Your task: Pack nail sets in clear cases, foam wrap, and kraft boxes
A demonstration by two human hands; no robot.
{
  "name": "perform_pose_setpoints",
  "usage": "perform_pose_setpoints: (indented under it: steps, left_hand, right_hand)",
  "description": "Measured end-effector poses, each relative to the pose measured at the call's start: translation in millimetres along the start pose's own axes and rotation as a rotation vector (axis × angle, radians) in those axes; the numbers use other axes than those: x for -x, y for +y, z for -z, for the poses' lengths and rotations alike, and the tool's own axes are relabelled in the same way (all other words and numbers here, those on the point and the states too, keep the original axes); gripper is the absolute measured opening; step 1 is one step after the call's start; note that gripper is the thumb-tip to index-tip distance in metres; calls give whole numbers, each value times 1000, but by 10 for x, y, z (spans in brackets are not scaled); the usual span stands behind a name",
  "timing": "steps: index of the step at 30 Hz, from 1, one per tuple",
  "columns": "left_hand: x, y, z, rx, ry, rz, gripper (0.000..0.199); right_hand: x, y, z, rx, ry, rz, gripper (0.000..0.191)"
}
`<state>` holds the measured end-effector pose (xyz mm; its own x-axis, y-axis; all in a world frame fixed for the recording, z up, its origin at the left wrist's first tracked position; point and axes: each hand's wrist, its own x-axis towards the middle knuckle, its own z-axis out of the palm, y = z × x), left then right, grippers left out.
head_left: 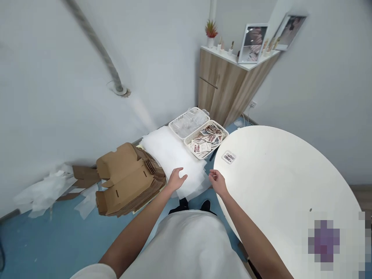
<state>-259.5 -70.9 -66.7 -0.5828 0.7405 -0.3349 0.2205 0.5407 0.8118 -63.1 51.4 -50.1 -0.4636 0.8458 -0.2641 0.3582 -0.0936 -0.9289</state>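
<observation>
Below left hand point(176, 179), white sheets point(170, 149)

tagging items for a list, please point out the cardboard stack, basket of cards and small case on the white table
Cardboard stack point(131, 185), head view: on its top piece
Basket of cards point(192, 150), head view: on its near rim
Small case point(228, 157), head view: on its top

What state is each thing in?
left hand: open, nothing visibly held
right hand: fingers curled, grip unclear
cardboard boxes: unfolded, stacked
white sheets: flat, stacked
near basket: uncovered, heaped with cards
far basket: uncovered, holding clear plastic items
small clear case: flat on round table, lid unclear
cabinet: shut
potted plant: upright
</observation>
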Motion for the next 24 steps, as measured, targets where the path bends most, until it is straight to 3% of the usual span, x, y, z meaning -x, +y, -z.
perform_pose_setpoints:
  steps: [4,8,13,18,24]
  left_hand:
    - [-116,-167,166,95,26,105,48]
    - [-213,-232,182,201,-3,156,46]
    - [-313,-148,128,221,-31,135,36]
    - [-450,29,69,148,-16,114,38]
    - [-749,-20,-2,312,8,394,50]
  right_hand:
    - [-223,-136,-511,40,-74,49,37]
    - [-355,-191,-830,211,-171,86,36]
    - [-624,-167,-1050,417,-297,180,51]
    - [-944,-87,-1231,498,-373,172,61]
    - [-1108,-15,-1400,574,-409,149,65]
